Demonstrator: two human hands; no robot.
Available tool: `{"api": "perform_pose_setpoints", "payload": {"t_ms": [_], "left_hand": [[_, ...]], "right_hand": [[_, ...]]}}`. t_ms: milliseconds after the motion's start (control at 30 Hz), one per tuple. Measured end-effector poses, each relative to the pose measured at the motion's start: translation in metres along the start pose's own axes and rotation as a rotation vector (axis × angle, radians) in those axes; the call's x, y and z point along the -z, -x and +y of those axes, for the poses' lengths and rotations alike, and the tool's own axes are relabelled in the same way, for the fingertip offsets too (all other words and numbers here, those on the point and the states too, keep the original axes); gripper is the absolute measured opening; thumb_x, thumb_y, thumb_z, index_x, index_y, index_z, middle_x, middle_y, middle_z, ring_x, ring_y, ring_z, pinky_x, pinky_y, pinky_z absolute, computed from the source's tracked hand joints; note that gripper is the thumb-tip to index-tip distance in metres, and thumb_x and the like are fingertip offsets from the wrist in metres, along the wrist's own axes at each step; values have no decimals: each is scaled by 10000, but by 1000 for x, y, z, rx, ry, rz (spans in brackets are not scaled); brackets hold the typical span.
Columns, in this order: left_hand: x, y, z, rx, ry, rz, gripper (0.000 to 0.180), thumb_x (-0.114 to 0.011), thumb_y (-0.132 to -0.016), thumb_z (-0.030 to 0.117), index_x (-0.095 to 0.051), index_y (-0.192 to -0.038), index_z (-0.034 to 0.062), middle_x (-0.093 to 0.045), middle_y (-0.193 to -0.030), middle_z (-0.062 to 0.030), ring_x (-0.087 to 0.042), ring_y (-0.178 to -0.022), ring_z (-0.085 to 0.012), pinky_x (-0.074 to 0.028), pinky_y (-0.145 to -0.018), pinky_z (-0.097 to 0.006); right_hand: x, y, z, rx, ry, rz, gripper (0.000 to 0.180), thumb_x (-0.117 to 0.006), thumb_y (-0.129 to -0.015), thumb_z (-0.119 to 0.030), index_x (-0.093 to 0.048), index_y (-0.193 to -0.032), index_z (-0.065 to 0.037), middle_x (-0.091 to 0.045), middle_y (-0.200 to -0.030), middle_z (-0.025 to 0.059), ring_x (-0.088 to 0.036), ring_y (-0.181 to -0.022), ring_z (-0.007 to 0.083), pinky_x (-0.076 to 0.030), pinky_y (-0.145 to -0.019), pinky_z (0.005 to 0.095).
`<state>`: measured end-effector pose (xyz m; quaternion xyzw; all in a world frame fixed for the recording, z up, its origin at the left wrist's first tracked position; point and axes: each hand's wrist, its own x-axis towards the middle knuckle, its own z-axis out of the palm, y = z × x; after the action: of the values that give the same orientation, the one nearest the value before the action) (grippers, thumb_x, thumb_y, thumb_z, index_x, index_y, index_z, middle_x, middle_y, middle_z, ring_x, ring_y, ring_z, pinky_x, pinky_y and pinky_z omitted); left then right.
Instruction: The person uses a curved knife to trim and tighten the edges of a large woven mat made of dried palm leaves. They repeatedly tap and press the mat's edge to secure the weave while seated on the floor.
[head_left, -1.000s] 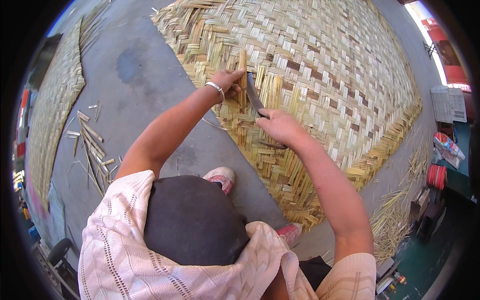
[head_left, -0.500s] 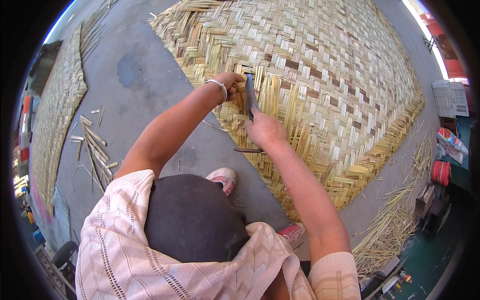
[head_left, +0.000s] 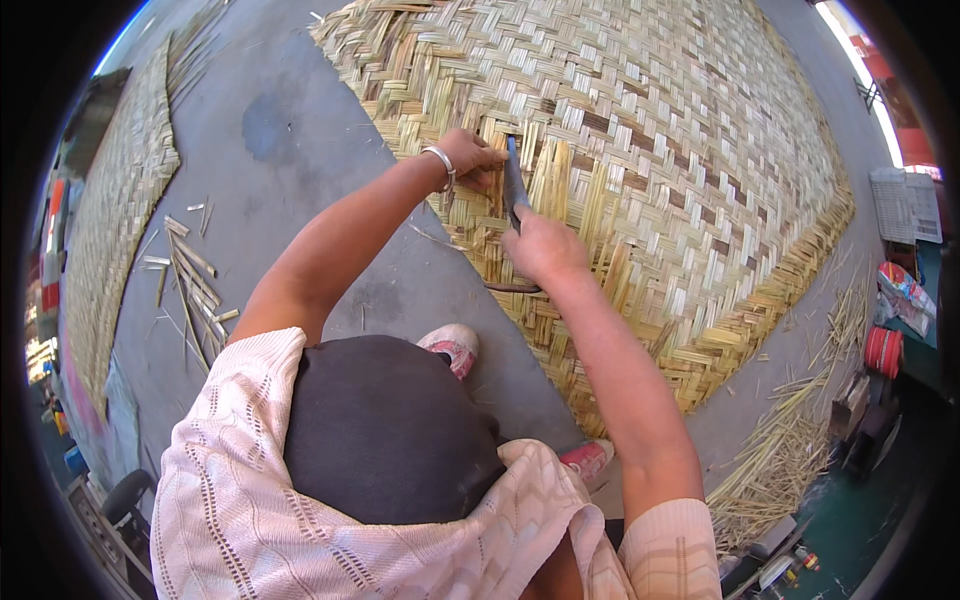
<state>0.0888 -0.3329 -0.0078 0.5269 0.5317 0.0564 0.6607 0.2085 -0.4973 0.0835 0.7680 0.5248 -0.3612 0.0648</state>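
A large woven mat (head_left: 690, 130) of pale and brown flat reed strips lies on the floor before me. My right hand (head_left: 547, 248) is closed round a flat, dark metal blade (head_left: 514, 178), whose tip meets the weave near the mat's left border. A thin brown curved end (head_left: 513, 288) sticks out below that fist; whether it belongs to the blade is unclear. Just left of the tip, my left hand (head_left: 474, 160) pinches a reed strip at the border, its fingertips partly hidden. Yellowish loose strip ends (head_left: 552, 180) stand up right of the blade.
Another woven mat (head_left: 120, 220) lies at the far left, with cut reed pieces (head_left: 195, 275) beside it on the grey floor (head_left: 300, 130). Reed scraps (head_left: 775, 470) are heaped at lower right. A white crate (head_left: 905, 205) and a red roll (head_left: 883, 349) stand along the right edge.
Both hands and the blade appear slightly further right in the picture, partly because the whole view has shifted. The left fingers have come closer to the blade. The right hand keeps its grip.
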Motion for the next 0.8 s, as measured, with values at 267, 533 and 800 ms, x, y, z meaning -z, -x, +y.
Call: {"api": "perform_pose_setpoints", "payload": {"t_ms": [267, 533, 800], "left_hand": [[-9, 7, -3, -280, -888, 304, 510, -691, -789, 590, -655, -923, 99, -711, -876, -112, -682, -855, -280, -513, -739, -410], [-12, 0, 3, -250, -832, 352, 488, -675, -823, 547, -619, -1022, 105, -701, -901, -99, -668, -893, -309, -509, -772, -412], [-12, -13, 59, -944, -1654, 259, 563, -610, -863, 94, -469, -1393, 221, -270, -1569, -74, -350, -1406, -282, -342, -1119, -453]], "right_hand": [[5, 34, 8, 41, 70, -34, 463, -473, -886, -302, -541, -1298, -103, -686, -996, 218, -661, -947, 382, -514, -829, 496], [21, 120, 66, 83, 75, -230, 605, -483, -903, -285, -348, -1474, -139, -670, -906, 246, -655, -815, 406, -516, -738, 511], [18, 106, 97, 170, 410, -129, 642, -510, -873, -239, -335, -1490, -204, -626, -979, 233, -659, -797, 382, -531, -705, 495]]}}
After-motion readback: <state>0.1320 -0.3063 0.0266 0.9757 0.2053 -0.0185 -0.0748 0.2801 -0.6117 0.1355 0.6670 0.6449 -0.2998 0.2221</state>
